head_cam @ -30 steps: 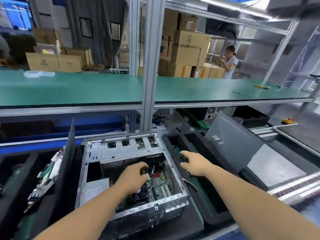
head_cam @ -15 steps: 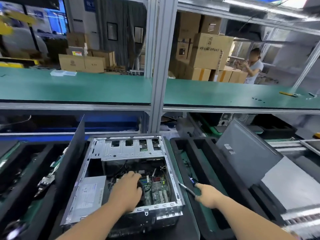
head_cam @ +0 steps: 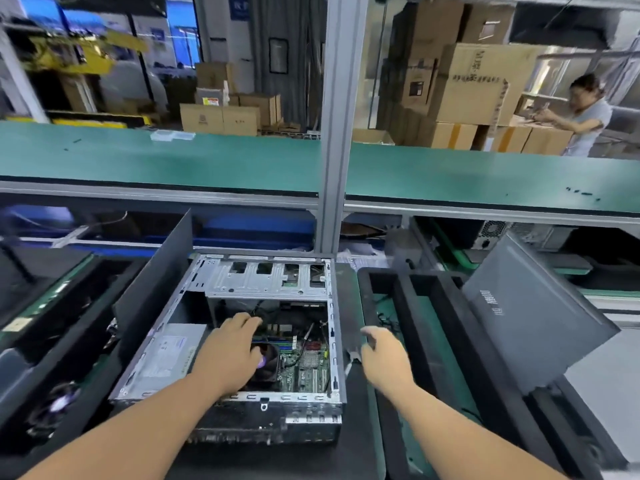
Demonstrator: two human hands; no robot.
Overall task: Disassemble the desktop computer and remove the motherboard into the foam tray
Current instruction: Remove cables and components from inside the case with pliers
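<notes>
Under the green shelf at centre frame, the right hand, gripping a screwdriver it has just fetched, is returning to the case (motherboard still inside) while the left hand is resting open inside.

left hand: palm down, fingers spread | right hand: fingers loosely curled

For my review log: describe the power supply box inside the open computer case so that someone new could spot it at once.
Find the open silver metal computer case in front of the grey upright post. In its near left corner, left of the left hand and the green motherboard, lies the pale grey metal power supply box. Alone there, it has a flat plain top with a white label.
</notes>
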